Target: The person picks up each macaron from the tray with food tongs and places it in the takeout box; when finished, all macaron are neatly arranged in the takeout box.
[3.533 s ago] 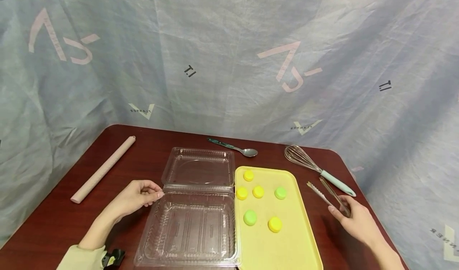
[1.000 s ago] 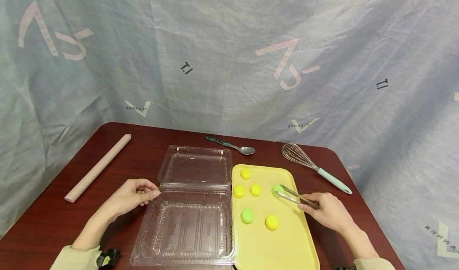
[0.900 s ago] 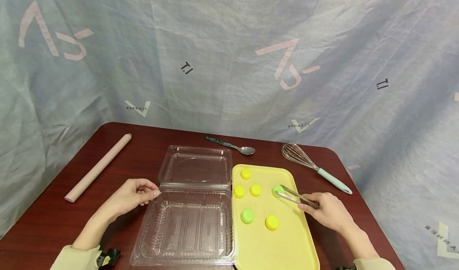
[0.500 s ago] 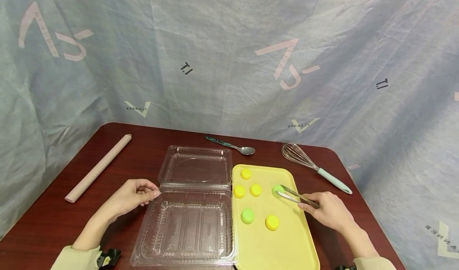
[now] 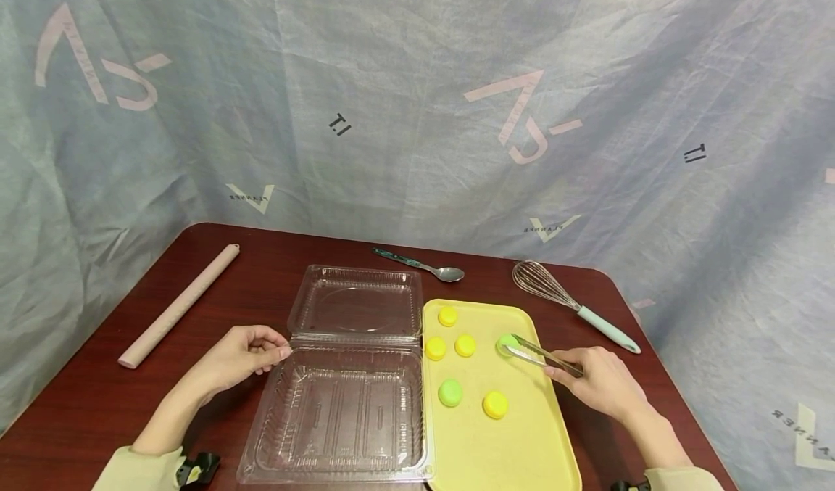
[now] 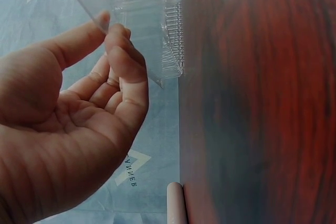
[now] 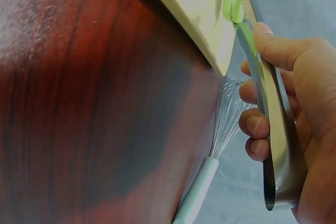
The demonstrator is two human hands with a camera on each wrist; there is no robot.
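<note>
- Over the tray's far right side, the right hand [image 5: 603, 378] grips a pair of tongs [image 7: 272, 95] between thumb and fingers.
- The green macaron [image 5: 505, 341] sits between the tong tips, over the tray [image 5: 499, 451]; whether it is lifted clear, I cannot tell.
- Its smooth, rounded shell could slip out if the squeeze is too light or off-centre; too hard a squeeze could dent it.
- The left hand [image 5: 244, 357] pinches the rim of the clear box [image 5: 342, 422] near its hinge; a tug could shift this seemingly light box and nudge the tray beside it.
- A low sweep leftward could knock the yellow macarons [image 5: 465, 345].
- On the whisk [image 5: 587, 315], spoon [image 5: 420, 264] and rolling pin [image 5: 179, 306], no brand can be read.
- Behind the worktop [image 5: 261, 281], the cloth [image 5: 404, 77] shows "PLANNER" mirrored, and black letters T and I.
</note>
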